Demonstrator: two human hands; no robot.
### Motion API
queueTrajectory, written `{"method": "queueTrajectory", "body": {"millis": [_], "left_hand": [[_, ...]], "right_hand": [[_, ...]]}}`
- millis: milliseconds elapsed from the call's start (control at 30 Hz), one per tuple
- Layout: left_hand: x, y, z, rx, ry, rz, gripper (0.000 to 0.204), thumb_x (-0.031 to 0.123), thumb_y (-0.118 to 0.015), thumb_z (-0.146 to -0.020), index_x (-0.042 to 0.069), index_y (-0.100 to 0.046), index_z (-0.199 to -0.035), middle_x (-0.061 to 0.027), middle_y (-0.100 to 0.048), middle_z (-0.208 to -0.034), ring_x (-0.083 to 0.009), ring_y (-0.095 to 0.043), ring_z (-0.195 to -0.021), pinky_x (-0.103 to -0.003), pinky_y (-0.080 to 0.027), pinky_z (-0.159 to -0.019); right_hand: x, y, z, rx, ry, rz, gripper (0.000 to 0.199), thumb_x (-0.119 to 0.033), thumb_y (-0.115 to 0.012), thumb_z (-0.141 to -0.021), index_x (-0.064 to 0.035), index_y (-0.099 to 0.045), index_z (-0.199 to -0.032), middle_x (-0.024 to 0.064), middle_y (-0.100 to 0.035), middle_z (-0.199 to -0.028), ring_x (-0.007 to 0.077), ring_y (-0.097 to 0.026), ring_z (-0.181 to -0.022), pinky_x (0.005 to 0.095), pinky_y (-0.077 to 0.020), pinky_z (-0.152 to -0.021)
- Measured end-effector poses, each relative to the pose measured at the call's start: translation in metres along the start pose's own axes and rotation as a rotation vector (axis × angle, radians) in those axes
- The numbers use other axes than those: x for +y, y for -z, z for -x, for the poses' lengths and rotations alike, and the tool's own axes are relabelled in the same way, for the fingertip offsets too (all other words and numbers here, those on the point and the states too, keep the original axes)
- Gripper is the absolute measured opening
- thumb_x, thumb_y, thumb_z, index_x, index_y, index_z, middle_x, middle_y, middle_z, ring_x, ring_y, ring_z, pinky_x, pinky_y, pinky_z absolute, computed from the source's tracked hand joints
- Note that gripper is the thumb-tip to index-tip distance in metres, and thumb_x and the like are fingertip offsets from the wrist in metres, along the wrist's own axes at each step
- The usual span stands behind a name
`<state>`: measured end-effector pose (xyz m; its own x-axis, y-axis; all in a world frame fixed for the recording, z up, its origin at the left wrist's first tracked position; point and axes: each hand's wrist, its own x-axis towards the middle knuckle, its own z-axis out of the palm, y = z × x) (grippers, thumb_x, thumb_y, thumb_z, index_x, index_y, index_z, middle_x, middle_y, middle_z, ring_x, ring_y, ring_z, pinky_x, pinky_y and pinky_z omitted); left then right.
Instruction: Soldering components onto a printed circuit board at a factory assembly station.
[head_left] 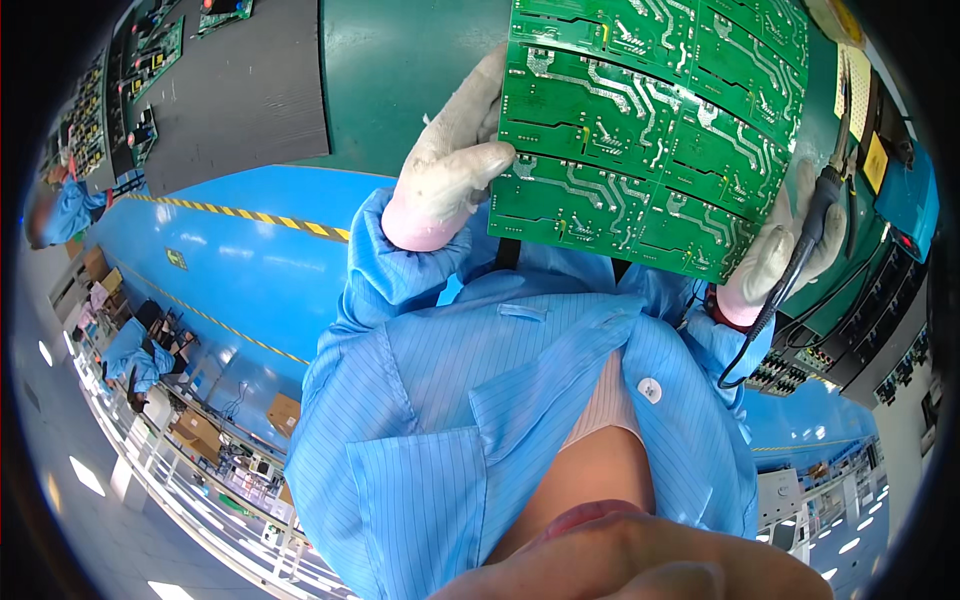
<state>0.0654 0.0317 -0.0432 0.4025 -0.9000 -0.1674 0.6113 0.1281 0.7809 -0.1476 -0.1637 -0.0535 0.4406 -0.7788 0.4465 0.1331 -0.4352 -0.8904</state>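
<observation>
Two gloved hands: we are clamping green circuit panel, left hand closed on edge, right hand gripping soldering iron beside panel; soldering progress unreadable.

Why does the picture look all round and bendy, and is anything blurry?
In the head view the fisheye lens bends straight edges near the rim and leaves dark corners; the green circuit board is sharp and brightly lit between the gloved left hand and right hand; the far workbenches look small and soft.

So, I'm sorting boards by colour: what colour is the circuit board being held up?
Green, with pale silvery traces, on the circuit board; head view.
</observation>
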Motion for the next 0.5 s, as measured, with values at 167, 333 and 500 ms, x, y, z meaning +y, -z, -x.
{"method": "queueTrajectory", "body": {"millis": [167, 333, 500], "left_hand": [[0.028, 0.006, 0.005, 0.047, 0.088, -0.231, 0.072, 0.018, -0.056, -0.085, -0.005, -0.021, -0.144, -0.0176, -0.046, -0.136, -0.0235, -0.048, -0.121, -0.032, -0.038, -0.101], [0.067, 0.003, -0.018, 0.588, -0.176, -0.882, 0.043, 0.02, -0.06, -0.089, -0.003, -0.055, -0.124, -0.0101, -0.067, -0.1, -0.0109, -0.061, -0.073, -0.024, -0.047, -0.065], [0.081, 0.043, -0.041, 0.629, -0.372, -1.419, 0.035, 0.017, -0.064, -0.086, 0.003, -0.062, -0.118, -0.0067, -0.069, -0.099, -0.0101, -0.061, -0.074, -0.021, -0.046, -0.064]], "right_hand": [[-0.001, 0.002, -0.001, 0.0, -0.08, -0.001, 0.066, -0.026, -0.064, -0.089, -0.0115, -0.026, -0.141, 0.0309, -0.044, -0.131, 0.0356, -0.048, -0.124, 0.044, -0.042, -0.103], [-0.004, 0.005, 0.003, -0.033, -0.118, 0.02, 0.07, -0.029, -0.065, -0.088, -0.0105, -0.024, -0.141, 0.0323, -0.042, -0.133, 0.0374, -0.045, -0.126, 0.0455, -0.0417, -0.102], [-0.011, 0.004, 0.0, -0.104, -0.193, -0.022, 0.074, -0.029, -0.065, -0.088, -0.0147, -0.019, -0.144, 0.0291, -0.033, -0.141, 0.0411, -0.043, -0.127, 0.0535, -0.0341, -0.105]]}}
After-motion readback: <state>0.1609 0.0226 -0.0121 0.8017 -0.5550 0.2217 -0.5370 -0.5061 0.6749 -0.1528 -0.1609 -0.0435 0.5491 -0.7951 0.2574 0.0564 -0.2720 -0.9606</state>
